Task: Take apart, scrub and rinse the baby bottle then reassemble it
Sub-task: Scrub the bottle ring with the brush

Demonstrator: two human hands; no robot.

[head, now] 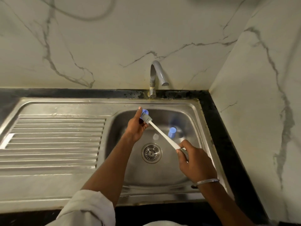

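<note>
Beyond the drain, our left hand curls its fingers round the blue bottle ring. Our right hand grips the brush handle. Hard scrubbing could pry the ring loose, we judge.

White marble wall with grey veins, silver ribbed sink, black counter, blue cap, white-handled grey brush.
</note>
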